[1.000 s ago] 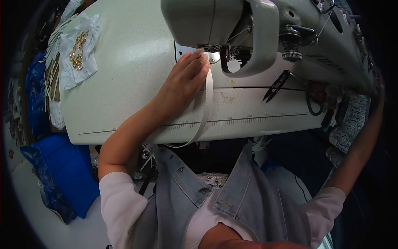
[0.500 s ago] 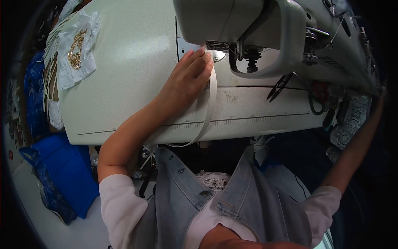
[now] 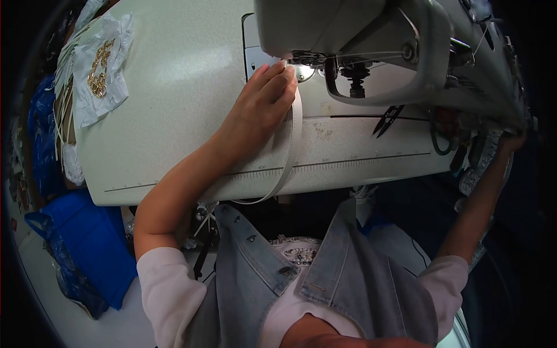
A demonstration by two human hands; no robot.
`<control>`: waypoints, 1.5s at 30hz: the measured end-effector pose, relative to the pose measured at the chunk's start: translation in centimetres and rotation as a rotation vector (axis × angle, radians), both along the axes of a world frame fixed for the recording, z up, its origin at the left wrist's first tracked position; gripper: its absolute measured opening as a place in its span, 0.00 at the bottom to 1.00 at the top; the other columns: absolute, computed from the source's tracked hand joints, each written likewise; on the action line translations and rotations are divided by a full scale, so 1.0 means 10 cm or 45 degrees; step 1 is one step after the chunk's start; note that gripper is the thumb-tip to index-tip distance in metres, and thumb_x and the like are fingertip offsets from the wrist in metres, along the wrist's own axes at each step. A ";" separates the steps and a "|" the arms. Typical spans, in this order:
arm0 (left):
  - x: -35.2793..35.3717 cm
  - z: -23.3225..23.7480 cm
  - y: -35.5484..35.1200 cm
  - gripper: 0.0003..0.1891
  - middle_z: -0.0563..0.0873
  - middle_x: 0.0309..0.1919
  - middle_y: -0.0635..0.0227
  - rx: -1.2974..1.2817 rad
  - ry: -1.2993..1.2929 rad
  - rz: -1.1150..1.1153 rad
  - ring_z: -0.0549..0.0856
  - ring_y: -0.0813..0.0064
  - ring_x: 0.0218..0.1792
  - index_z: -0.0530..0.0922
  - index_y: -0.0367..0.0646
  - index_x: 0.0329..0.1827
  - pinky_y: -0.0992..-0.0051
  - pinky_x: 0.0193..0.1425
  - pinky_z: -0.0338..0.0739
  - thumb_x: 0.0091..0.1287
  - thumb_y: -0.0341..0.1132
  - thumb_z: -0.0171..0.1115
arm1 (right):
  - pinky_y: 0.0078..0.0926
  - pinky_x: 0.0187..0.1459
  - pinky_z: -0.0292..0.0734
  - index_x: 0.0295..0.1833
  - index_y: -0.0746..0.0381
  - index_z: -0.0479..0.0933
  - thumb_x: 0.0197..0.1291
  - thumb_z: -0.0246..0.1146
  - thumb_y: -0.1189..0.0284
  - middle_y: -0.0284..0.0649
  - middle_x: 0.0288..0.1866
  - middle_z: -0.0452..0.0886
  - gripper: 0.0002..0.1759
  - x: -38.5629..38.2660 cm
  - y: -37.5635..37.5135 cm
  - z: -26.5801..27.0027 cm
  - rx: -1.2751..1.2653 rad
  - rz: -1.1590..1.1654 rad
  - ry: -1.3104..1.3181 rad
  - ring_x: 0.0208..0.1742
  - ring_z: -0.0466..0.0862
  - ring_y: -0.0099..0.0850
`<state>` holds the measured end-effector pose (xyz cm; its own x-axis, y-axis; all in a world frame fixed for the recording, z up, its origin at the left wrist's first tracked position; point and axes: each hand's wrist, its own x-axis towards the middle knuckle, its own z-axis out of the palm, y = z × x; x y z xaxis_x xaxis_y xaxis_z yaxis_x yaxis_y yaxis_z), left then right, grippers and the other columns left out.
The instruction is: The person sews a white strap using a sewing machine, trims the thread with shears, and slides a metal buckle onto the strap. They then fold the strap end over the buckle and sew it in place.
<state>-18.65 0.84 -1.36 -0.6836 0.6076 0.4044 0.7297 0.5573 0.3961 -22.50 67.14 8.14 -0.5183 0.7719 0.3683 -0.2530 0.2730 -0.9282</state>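
Observation:
My left hand lies by the needle area of a sewing machine, its fingers pressed together on a narrow white strap. From the fingertips the strap curves down over the front edge of the machine table. The strap's far end is hidden under the fingers and the machine head. At the far right my right hand is beside the end of the machine. It is dark and small there, so I cannot make out its fingers or what they touch.
Black thread snips lie on the table below the machine arm. Gold chain rests on crumpled white paper at the table's left. A blue bag stands below the left edge. A printed ruler runs along the front.
My right hand has come lower and inward, into clearer sight at the machine's right end. The left hand keeps its hold on the strap. The view has shifted slightly.

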 end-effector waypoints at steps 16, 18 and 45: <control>0.02 0.02 0.03 0.17 0.75 0.53 0.55 0.017 -0.005 0.054 0.72 0.55 0.63 0.73 0.31 0.52 0.56 0.70 0.66 0.60 0.25 0.58 | 0.39 0.50 0.78 0.57 0.62 0.75 0.65 0.54 0.62 0.44 0.54 0.79 0.20 -0.37 1.67 0.20 0.050 0.234 -0.311 0.52 0.80 0.38; 0.01 0.00 0.01 0.17 0.75 0.53 0.55 -0.003 -0.029 0.051 0.72 0.55 0.63 0.73 0.32 0.53 0.56 0.70 0.66 0.60 0.26 0.58 | 0.40 0.52 0.78 0.57 0.63 0.74 0.65 0.53 0.62 0.45 0.55 0.78 0.21 -0.31 1.13 0.14 0.084 0.193 -0.216 0.53 0.80 0.40; 0.00 -0.03 0.02 0.14 0.74 0.54 0.55 -0.002 -0.016 0.010 0.72 0.54 0.63 0.74 0.31 0.50 0.55 0.71 0.65 0.61 0.25 0.56 | 0.44 0.52 0.78 0.57 0.64 0.75 0.65 0.50 0.63 0.47 0.56 0.78 0.22 -0.29 1.50 0.40 0.115 0.138 -0.311 0.54 0.79 0.43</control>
<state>-18.69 1.01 -1.68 -0.6933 0.6028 0.3949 0.7204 0.5638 0.4039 -25.41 82.11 12.13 -0.6777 0.6768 0.2874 -0.0571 0.3412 -0.9382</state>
